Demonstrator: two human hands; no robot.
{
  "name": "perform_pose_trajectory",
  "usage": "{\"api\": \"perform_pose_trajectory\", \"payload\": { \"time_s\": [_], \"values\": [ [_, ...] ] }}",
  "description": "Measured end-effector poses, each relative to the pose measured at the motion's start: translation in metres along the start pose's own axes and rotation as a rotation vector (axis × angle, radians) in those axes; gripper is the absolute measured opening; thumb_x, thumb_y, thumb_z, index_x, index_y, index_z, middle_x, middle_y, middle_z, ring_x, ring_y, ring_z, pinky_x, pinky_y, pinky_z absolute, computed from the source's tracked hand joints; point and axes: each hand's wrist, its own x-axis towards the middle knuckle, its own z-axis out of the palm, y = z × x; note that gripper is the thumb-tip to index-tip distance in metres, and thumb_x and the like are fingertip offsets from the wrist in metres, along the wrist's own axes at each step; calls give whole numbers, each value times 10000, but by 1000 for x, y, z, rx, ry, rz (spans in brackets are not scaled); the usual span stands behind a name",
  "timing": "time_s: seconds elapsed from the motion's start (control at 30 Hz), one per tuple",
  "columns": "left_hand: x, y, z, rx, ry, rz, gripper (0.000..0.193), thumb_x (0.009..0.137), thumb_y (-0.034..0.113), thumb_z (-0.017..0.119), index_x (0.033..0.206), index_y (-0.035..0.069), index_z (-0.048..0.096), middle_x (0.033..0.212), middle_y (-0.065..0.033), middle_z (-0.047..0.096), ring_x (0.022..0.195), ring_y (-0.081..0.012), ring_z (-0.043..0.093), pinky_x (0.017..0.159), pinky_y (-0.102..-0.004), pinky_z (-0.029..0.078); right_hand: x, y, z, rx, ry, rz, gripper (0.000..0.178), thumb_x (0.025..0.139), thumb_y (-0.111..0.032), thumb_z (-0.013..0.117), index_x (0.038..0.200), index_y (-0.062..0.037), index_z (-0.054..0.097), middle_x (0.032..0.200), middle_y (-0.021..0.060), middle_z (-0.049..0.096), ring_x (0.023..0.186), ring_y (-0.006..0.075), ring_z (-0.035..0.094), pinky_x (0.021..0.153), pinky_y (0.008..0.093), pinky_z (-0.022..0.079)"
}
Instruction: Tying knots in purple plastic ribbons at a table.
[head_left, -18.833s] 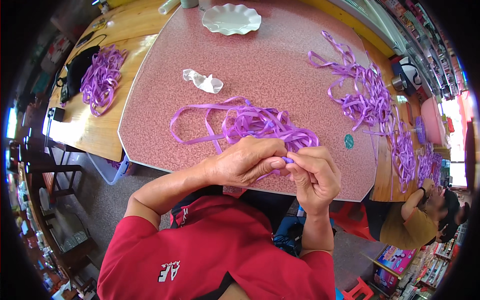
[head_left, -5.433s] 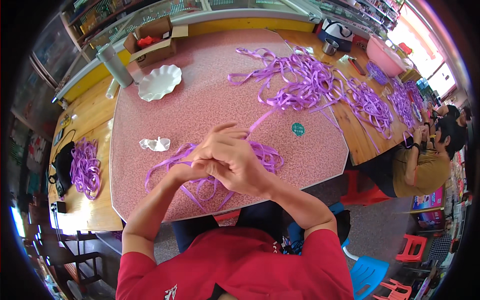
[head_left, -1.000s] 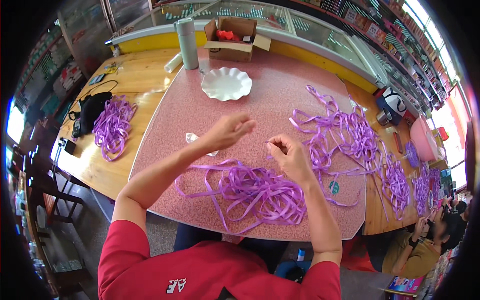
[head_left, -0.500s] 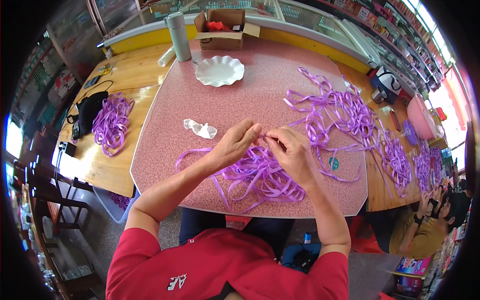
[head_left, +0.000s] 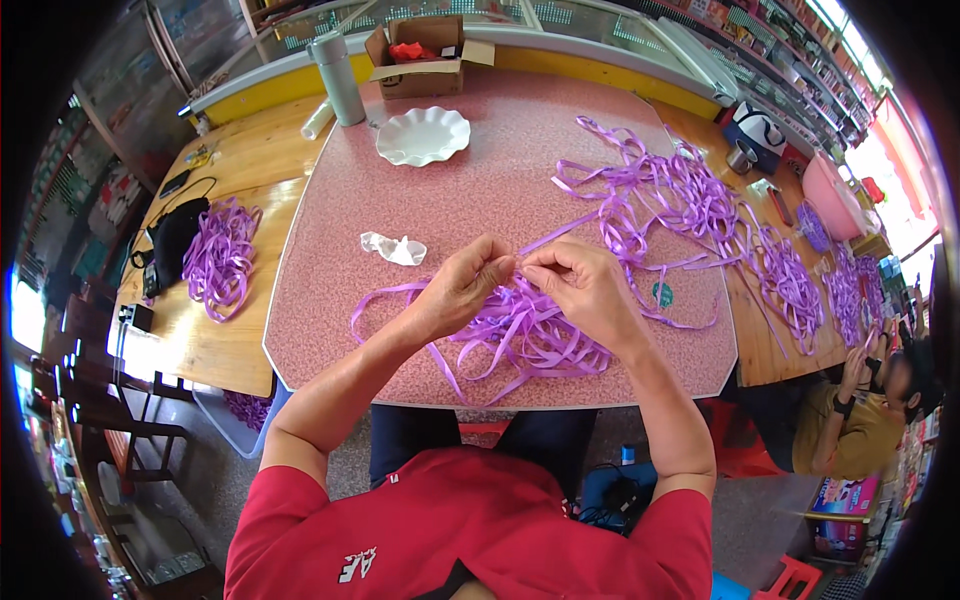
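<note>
Both hands meet over the middle of the pink speckled table. My left hand is closed, thumb against the fingers, on a purple ribbon. Right beside it, my right hand pinches the same ribbon between thumb and fingertips. From the fingers a narrow stretch of it runs up and right toward a large tangle of purple ribbon. Directly below my hands lies a loose heap of purple ribbon. The exact spot where the fingertips grip is small and partly hidden.
Crumpled white plastic lies left of my hands. Farther back are a white scalloped plate, a pale green flask and an open cardboard box. More ribbon sits on the left wooden table. Another person is at the right.
A stretch of ribbon now shows pulled straighter between my fingers and the right-hand tangle. My hands stay close together, with small finger shifts. The whole view has moved slightly.
</note>
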Motion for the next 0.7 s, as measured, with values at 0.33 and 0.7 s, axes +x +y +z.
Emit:
{"api": "perform_pose_trajectory", "payload": {
  "time_s": [0.33,0.7],
  "values": [
    [-11,10,-2,-251,-42,-59,275,1027,323,547,1026,49,549,907,27,538,856,-60,490,761,-219,421,-13,-10,12,4,122,-28,100,856,-63,734,944,-19,716,782,35,624,661,92,567,555,262,436],
    [-13,8,13,-145,-112,-179,327,1066,355,442,999,55,555,914,7,538,900,-84,493,764,-242,410,-22,-5,12,-181,192,-216,81,834,-57,733,909,-39,710,767,70,619,619,168,584,552,308,456]
  ]
}}
